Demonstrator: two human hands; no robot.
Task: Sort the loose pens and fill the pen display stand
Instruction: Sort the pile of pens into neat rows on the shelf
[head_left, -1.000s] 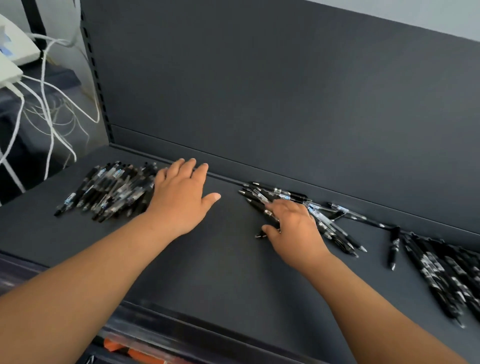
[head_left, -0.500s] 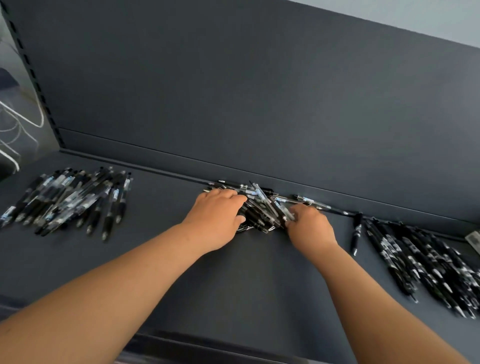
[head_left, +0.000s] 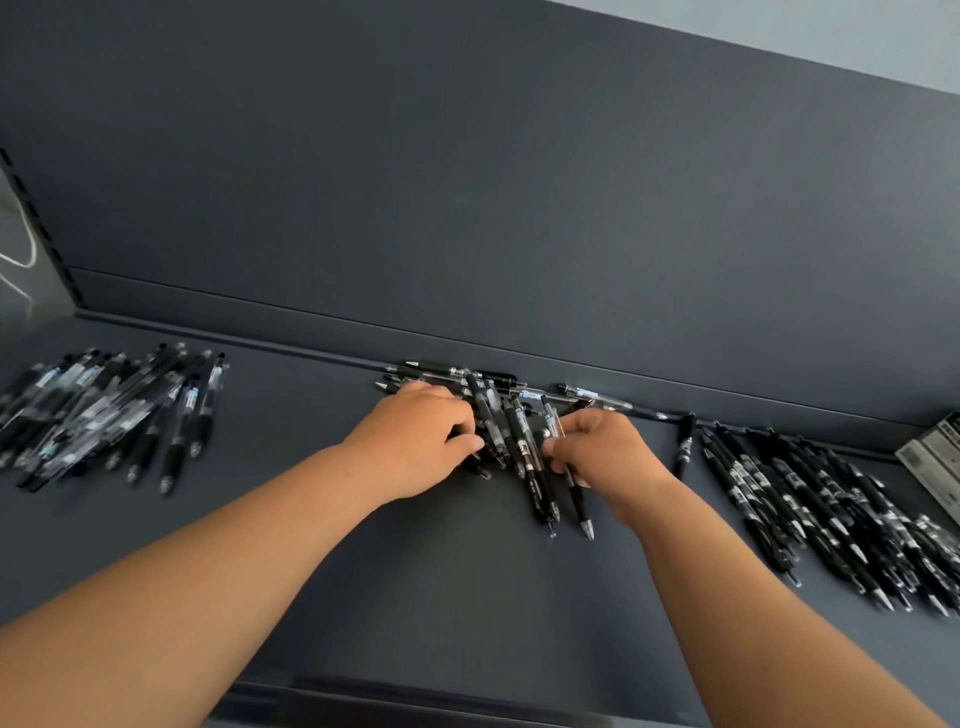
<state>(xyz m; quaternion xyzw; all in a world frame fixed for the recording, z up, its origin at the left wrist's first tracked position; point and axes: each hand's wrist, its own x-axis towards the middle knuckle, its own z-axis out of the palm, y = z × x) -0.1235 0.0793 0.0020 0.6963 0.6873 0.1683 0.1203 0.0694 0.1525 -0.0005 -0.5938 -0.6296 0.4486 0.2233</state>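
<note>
Back panel (head_left: 519, 182): dark grey, fills the far side and meets the shelf (head_left: 441, 613) along a low ledge. A slotted upright (head_left: 47, 234) closes the far left corner, with a white cable (head_left: 21, 254) beyond it. The shelf's near edge runs across the bottom of the view under both forearms. Open room: a bare strip of shelf between the left heap (head_left: 104, 410) and the middle heap (head_left: 498, 415), and the whole near half of the shelf in front of my hands. Pens lie in three heaps. The right heap (head_left: 831, 519) is the longest, fanned from the ledge toward the near right. The left heap lies near the left edge, tips toward me. The middle heap sits against the ledge, and both hands are in it. One single pen (head_left: 684, 444) lies alone between the middle and right heaps. Pens overlap too much for me to count within any heap. One box (head_left: 935, 457) lies at the far right edge, cut off by the frame. Left hand (head_left: 415, 441): fingers curled down into the middle heap, thumb closing on pens there. Right hand (head_left: 602, 452): fingers and thumb clamped on a few pens of the same heap, tips pointing toward me. Barrel labels are pale bands and the box print is grey; both are too blurred to read.
</note>
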